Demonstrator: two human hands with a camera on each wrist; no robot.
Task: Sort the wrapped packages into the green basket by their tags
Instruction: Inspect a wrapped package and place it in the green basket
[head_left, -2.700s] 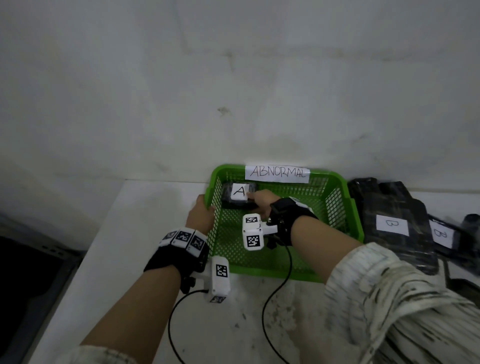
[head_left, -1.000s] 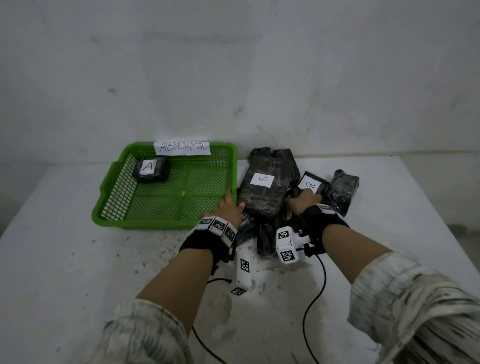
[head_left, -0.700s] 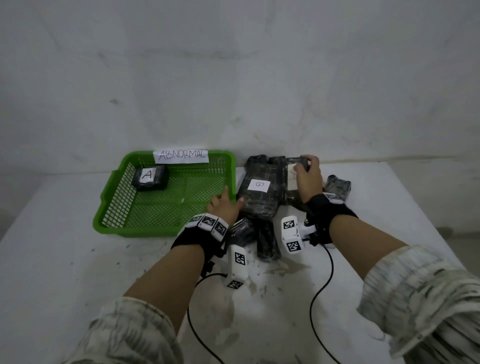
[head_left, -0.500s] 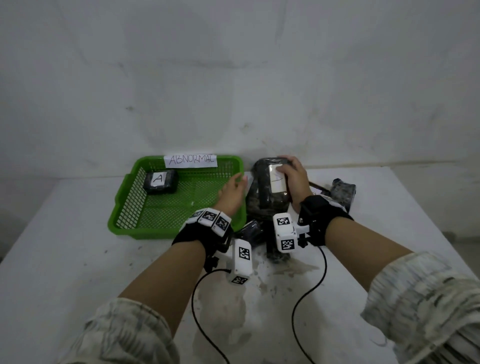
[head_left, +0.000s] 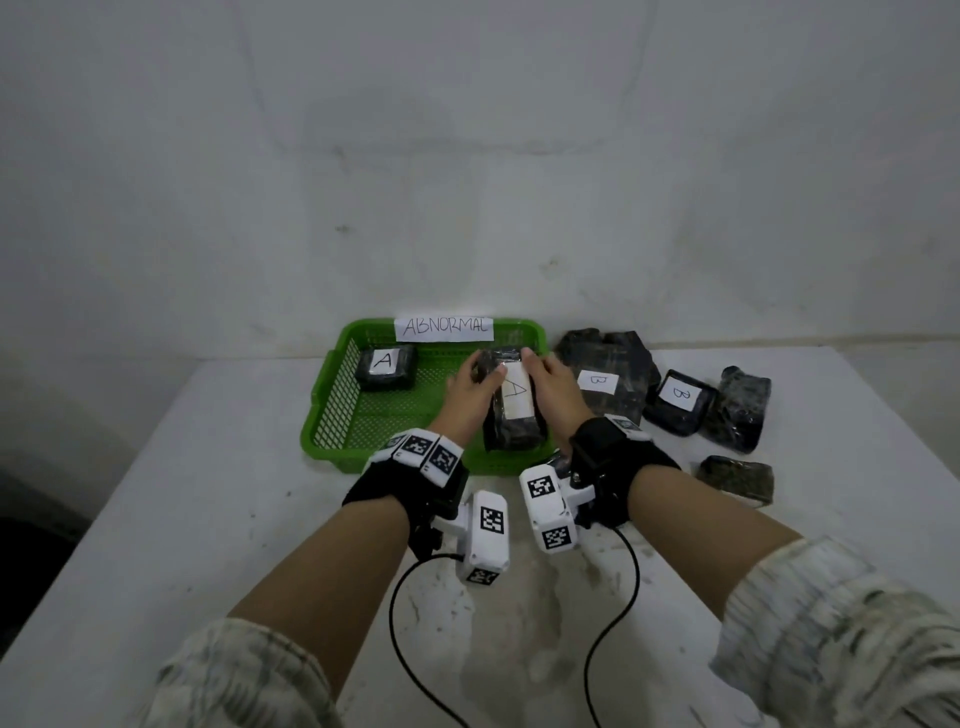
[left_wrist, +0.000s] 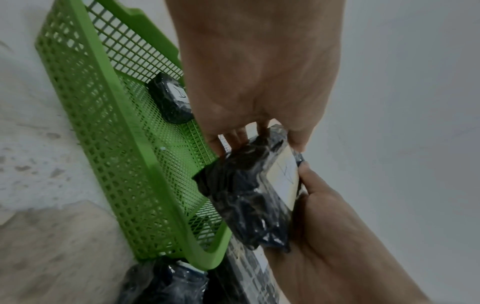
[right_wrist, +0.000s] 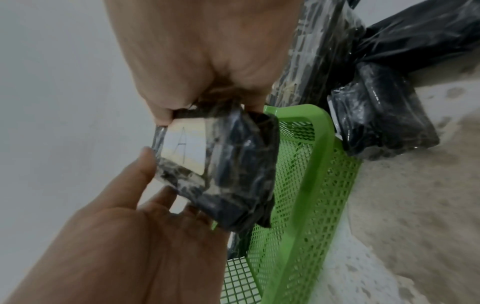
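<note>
A dark wrapped package with a white tag marked A is held between both my hands over the right part of the green basket. My left hand grips its left side, with the thumb on top and the fingers beneath. My right hand grips its right side. The left wrist view shows the package just inside the basket's near corner. In the right wrist view the tag faces up beside the basket rim. A smaller package tagged A lies in the basket's far left corner.
A paper sign reading ABNORMAL hangs on the basket's far rim. Right of the basket lie a large package tagged B, a small one tagged B and two dark packages with no tag showing. A wall stands close behind.
Both hands were at the pile on the right. They have lifted a package out of it and carried it left over the basket; its A tag now faces up.
</note>
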